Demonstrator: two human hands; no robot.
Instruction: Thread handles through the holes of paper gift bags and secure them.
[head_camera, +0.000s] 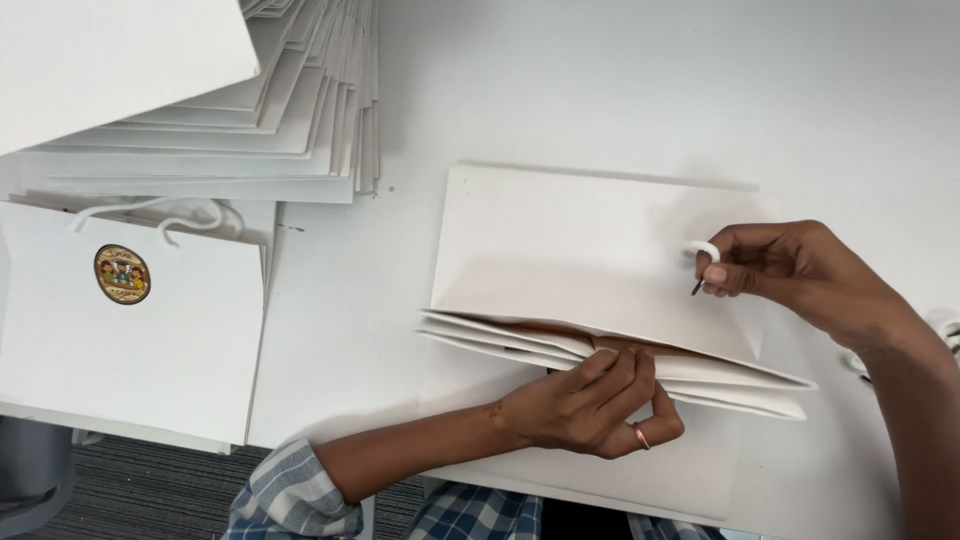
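Observation:
A flat white paper bag (570, 250) lies on the white table (620, 90) in front of me, its folded side layers spread apart along the near edge. My left hand (590, 400) presses on that near edge, fingers slipped between the layers. My right hand (790, 268) rests on the bag's right part and pinches a white cord handle (703, 249) with a dark tip.
A fanned stack of flat white bags (300, 110) fills the upper left. Nearer, at the left, lies a finished white bag (150, 330) with a round brown sticker (122, 273) and white cord handles (170, 212). The table's near edge runs just below my left hand.

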